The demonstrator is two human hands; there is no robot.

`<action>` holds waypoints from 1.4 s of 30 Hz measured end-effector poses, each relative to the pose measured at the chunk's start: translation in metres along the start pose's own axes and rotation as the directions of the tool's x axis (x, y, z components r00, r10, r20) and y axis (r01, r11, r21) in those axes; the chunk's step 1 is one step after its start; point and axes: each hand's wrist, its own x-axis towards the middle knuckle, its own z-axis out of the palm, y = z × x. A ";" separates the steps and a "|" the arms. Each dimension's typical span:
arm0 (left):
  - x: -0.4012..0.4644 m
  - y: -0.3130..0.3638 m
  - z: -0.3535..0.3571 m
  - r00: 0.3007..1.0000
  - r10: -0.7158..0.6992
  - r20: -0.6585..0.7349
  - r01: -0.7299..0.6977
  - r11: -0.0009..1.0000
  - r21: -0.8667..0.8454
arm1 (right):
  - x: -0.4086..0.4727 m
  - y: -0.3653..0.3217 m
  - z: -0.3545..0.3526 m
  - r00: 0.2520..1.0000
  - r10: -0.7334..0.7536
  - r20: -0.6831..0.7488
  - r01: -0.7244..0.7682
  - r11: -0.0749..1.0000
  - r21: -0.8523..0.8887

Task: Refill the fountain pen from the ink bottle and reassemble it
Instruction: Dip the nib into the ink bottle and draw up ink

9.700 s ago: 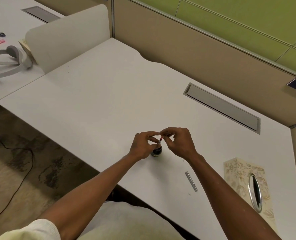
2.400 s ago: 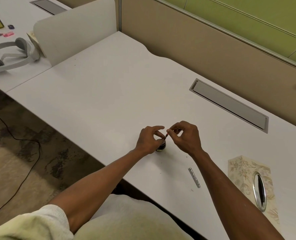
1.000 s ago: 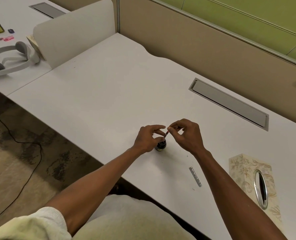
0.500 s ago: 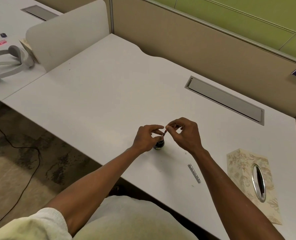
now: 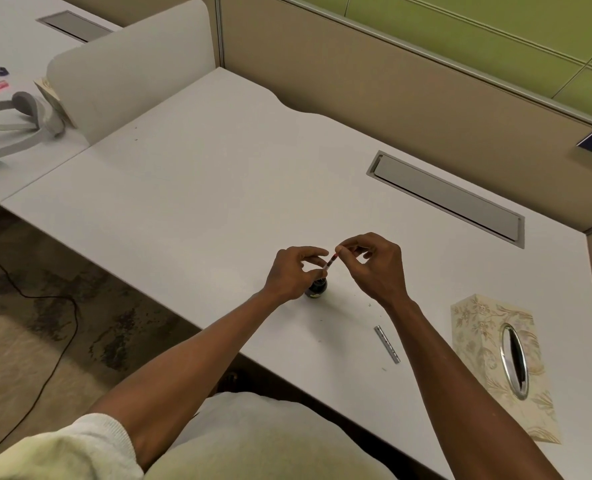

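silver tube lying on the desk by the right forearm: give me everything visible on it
The slim silver metal tube, likely the pen's barrel, lies flat on the white desk, slanted, its far end toward the small dark ink bottle and its near end toward the desk edge. It looks shiny, with small dark marks along its length. Nothing grips it: both hands are busy above the bottle. It sits between the right forearm and the desk's front edge, left of the floral tissue box, clear of everything.

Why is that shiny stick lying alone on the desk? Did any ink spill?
No spill shows on the desk. The silver pen barrel lies apart because the pen is taken apart: both hands hold its thin inner part over the ink bottle. Nothing looks broken.
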 end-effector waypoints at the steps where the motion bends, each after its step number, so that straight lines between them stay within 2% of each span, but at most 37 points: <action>1: 0.000 0.000 0.000 1.000 0.003 -0.001 -0.003 1.000 0.003 | 0.000 0.000 0.000 1.000 0.003 -0.003 -0.003 1.000 0.003; 13: -0.003 0.009 -0.002 1.000 -0.019 -0.019 0.019 1.000 -0.022 | -0.003 -0.005 0.000 0.999 0.039 -0.025 -0.037 0.997 0.063; 24: -0.002 0.016 -0.006 0.988 -0.154 -0.010 0.148 0.962 -0.232 | -0.021 0.003 -0.013 0.962 0.245 -0.121 -0.221 0.958 0.183; 29: -0.001 0.016 -0.007 0.978 -0.209 -0.009 0.193 0.916 -0.353 | -0.057 0.018 -0.029 0.886 0.427 -0.182 -0.353 0.874 0.334; 35: 0.004 0.018 -0.007 0.961 -0.277 0.011 0.256 0.869 -0.423 | -0.104 0.042 -0.061 0.741 0.616 -0.267 -0.420 0.736 0.531; 39: 0.004 0.017 -0.003 0.962 -0.274 0.000 0.246 0.864 -0.440 | -0.122 0.062 -0.095 0.604 0.680 -0.415 -0.446 0.720 0.532; 42: 0.004 0.020 0.000 0.961 -0.278 -0.016 0.242 0.862 -0.445 | -0.131 0.081 -0.126 0.511 0.645 -0.568 -0.518 0.759 0.396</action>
